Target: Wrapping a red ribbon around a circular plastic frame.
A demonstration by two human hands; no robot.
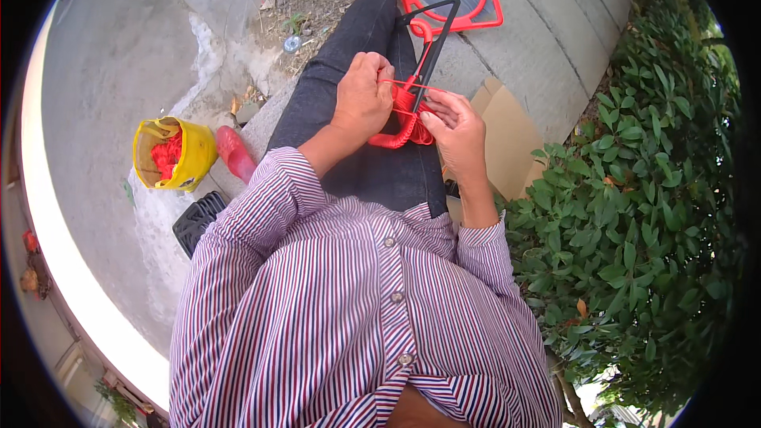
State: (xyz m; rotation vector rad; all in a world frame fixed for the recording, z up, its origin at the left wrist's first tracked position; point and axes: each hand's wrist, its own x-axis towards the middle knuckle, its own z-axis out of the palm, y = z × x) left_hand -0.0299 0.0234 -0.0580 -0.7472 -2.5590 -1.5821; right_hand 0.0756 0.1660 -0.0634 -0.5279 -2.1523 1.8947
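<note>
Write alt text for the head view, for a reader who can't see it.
A person's left hand and right hand hold a red cord taut across a black frame partly wrapped in red, above dark trousers. A yellow bucket containing red material stands at left; a leafy green bush fills the right.

Grey concrete [119, 55] lies at ten o'clock, a glaring white band [36, 174] at nine, weedy soil [279, 22] at eleven, jointed paving [547, 28] at one-thirty, leafy shrubs [634, 214] at three.
</note>
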